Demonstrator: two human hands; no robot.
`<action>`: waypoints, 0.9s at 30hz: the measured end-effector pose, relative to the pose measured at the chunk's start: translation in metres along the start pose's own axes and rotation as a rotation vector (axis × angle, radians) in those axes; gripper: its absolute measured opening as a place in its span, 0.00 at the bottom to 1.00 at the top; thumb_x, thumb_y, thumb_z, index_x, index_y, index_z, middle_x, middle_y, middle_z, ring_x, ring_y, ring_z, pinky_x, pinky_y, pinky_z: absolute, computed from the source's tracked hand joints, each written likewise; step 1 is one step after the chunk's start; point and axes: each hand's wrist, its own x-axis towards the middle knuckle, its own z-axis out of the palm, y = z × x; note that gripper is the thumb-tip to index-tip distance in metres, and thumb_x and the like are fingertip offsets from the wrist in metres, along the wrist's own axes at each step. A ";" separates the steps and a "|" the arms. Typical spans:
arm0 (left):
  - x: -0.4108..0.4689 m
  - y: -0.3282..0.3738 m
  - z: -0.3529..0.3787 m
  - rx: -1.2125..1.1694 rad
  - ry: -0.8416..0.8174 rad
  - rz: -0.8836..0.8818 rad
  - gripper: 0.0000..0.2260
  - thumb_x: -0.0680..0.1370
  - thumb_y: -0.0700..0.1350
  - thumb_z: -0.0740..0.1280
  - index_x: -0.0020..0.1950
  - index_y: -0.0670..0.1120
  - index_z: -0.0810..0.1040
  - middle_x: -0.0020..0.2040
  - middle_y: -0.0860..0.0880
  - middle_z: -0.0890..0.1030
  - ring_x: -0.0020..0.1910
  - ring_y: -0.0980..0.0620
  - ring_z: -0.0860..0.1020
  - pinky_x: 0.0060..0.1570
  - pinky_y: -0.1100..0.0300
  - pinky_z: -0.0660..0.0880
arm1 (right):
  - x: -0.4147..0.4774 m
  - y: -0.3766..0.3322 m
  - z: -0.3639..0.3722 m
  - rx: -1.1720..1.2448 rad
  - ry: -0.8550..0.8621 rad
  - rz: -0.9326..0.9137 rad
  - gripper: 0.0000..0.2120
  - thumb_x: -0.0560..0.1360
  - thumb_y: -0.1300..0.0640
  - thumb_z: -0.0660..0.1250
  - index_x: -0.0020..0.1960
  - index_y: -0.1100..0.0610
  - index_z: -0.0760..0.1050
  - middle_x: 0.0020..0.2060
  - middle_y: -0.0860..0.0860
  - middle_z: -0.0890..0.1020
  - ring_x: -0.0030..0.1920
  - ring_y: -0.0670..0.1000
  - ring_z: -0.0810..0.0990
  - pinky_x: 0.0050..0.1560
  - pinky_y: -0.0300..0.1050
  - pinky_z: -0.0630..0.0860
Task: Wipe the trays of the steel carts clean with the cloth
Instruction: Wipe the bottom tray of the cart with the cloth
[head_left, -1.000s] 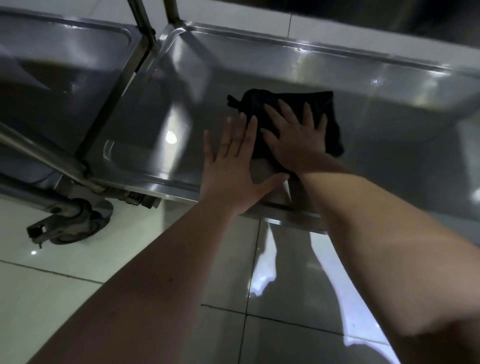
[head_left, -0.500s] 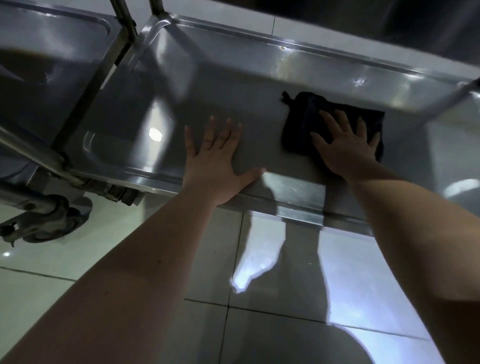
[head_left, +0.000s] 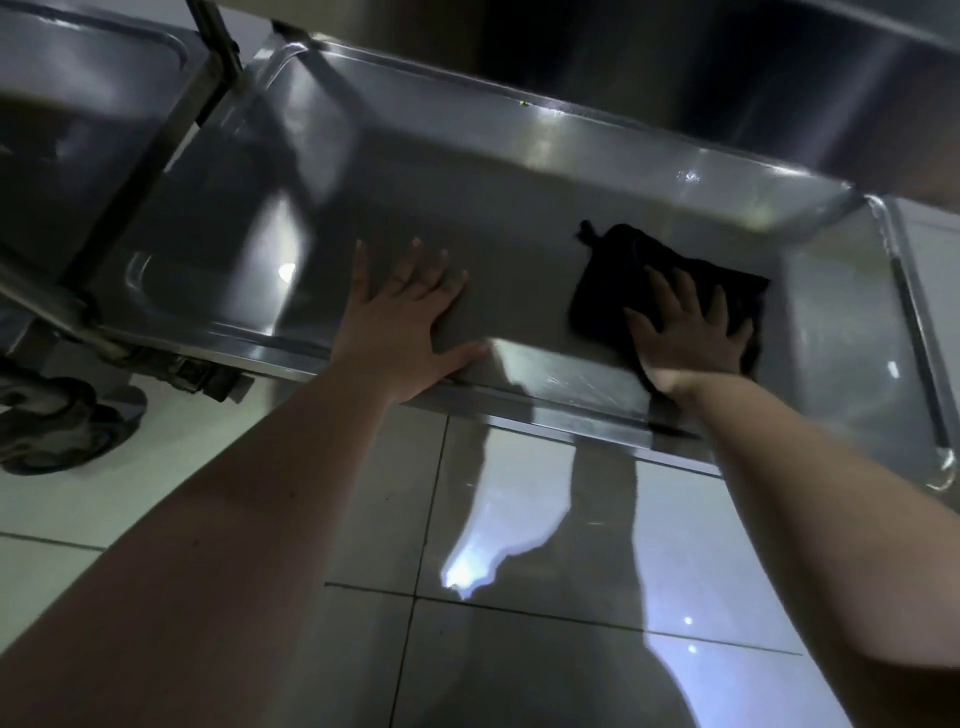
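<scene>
A low steel cart tray runs across the view. A dark cloth lies flat on its floor near the right end. My right hand presses on the cloth with fingers spread, covering its near right part. Flat on the tray floor at the middle, by the front rim, rests my left hand, fingers apart and holding nothing. It sits well left of the cloth.
A second steel cart tray adjoins on the left, with upright posts between them. A caster wheel stands on the tiled floor at lower left. An upper tray overhangs at top right.
My right hand has slid the cloth to the right along the tray, away from my left hand. My left hand has stayed planted near the front rim.
</scene>
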 end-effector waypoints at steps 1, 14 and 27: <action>-0.001 0.001 -0.001 0.007 0.005 -0.004 0.42 0.70 0.75 0.40 0.79 0.56 0.53 0.80 0.54 0.53 0.79 0.51 0.44 0.71 0.37 0.33 | -0.007 -0.016 0.002 -0.006 0.002 -0.059 0.30 0.77 0.32 0.49 0.77 0.35 0.47 0.79 0.42 0.50 0.78 0.59 0.45 0.72 0.70 0.43; -0.007 0.004 -0.001 -0.040 0.125 -0.156 0.26 0.83 0.54 0.46 0.80 0.48 0.56 0.79 0.47 0.57 0.79 0.46 0.53 0.75 0.42 0.42 | -0.056 -0.119 0.010 0.050 -0.009 -0.383 0.27 0.78 0.34 0.48 0.76 0.36 0.53 0.79 0.42 0.53 0.78 0.60 0.46 0.69 0.72 0.33; -0.011 -0.001 0.004 -0.186 0.018 -0.260 0.24 0.84 0.53 0.48 0.80 0.53 0.50 0.80 0.49 0.52 0.79 0.45 0.47 0.76 0.46 0.46 | -0.043 -0.110 0.018 -0.037 0.007 -0.309 0.31 0.76 0.29 0.41 0.77 0.35 0.42 0.79 0.39 0.45 0.78 0.57 0.38 0.69 0.72 0.33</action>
